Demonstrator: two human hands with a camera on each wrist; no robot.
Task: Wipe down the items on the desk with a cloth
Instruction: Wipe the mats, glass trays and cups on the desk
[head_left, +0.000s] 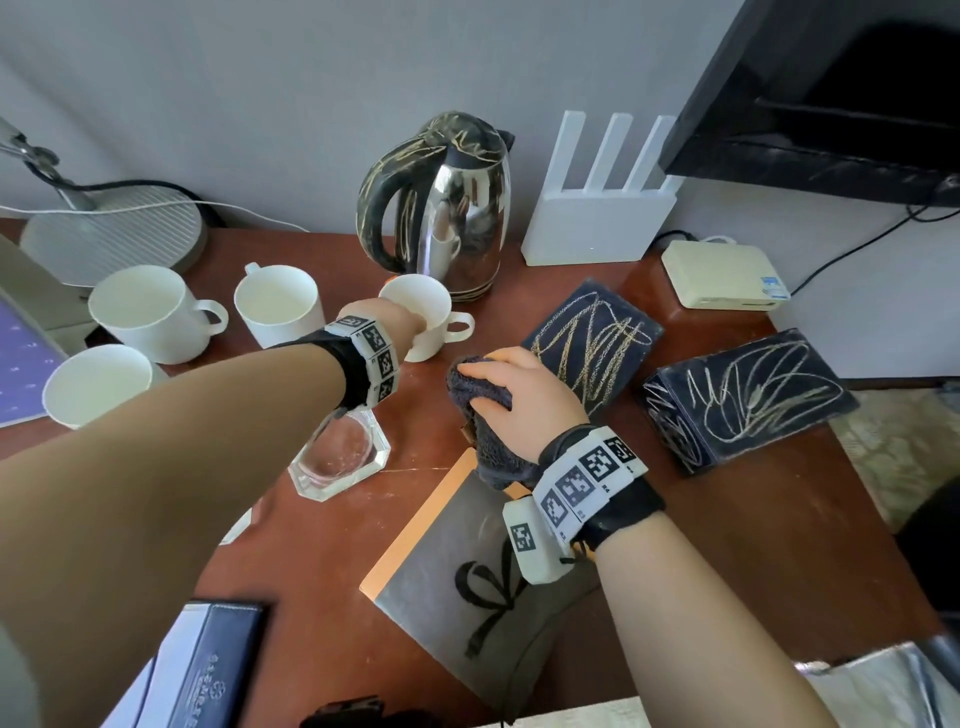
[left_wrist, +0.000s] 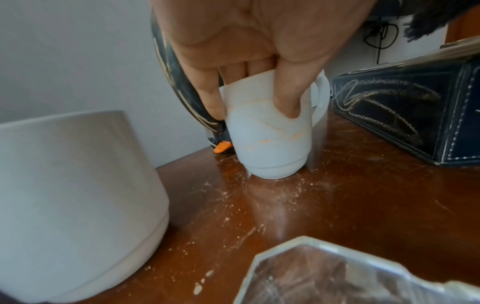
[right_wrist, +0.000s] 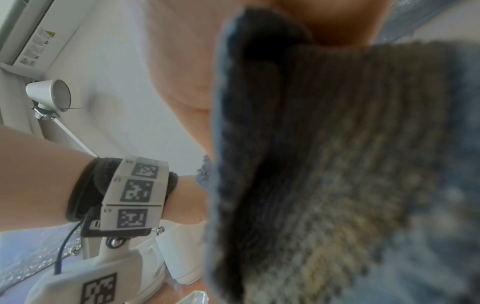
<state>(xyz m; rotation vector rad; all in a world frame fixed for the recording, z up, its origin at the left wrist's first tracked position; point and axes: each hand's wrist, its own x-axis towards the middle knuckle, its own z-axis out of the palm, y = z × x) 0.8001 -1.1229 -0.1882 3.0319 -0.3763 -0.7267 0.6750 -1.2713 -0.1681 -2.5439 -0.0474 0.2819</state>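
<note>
1. Left hand (left_wrist: 249, 47) pinches the white ceramic mug with orange streaks (left_wrist: 272, 131) at its rim: thumb on the outer wall, other fingers over the rim.
2. Mug stands upright on the reddish-brown wooden worktop (head_left: 322, 561), just in front of the steel kettle with a black handle (head_left: 441, 208).
3. Right hand (head_left: 519, 395) grips the bunched dark grey terry cloth (head_left: 483, 415), fingers curled over it, near the mug.
4. Clear faceted glass ashtray (head_left: 337, 457) sits under the left wrist.

A: Soft daylight all round, no hard shadows. Kettle (head_left: 457, 208) glares, and the desk (left_wrist: 363, 205) has a shiny streak.

B: Yeah, head view bends at the edges. Right wrist is mush, cloth (right_wrist: 337, 164) blurred from 12 to 6 o'clock.
</note>
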